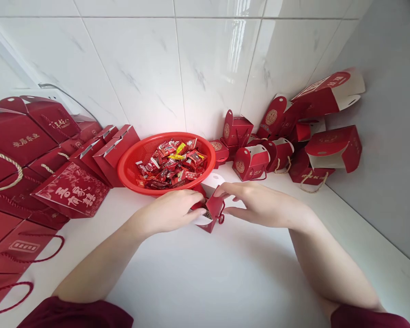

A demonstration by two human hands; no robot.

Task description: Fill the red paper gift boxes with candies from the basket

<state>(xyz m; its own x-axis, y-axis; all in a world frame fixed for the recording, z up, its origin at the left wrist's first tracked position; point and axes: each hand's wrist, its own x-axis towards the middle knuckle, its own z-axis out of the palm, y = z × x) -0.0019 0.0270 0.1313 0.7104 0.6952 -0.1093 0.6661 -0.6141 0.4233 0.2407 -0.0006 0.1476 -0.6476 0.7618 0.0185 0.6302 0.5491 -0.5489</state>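
A small red gift box [211,223] with white inner flaps stands on the white tabletop in front of me, its top unfolded. A red cord handle hangs on its right side. My left hand [172,209] grips the box's left side, with the thumb along a white flap and the fingertips partly hidden at the opening. From the right, my right hand [266,204] has its curled fingers on the raised red flap, the thumb lower down near the cord. What lies inside the box is hard to make out.
Behind the box sits a red plastic basket [123,175] of wrapped candies [172,161]. Closed red gift boxes [71,191] with rope handles are stacked at left. Open-topped red boxes [251,161] crowd the back right. A tiled wall [133,68] and a grey panel [379,136] bound the tabletop.
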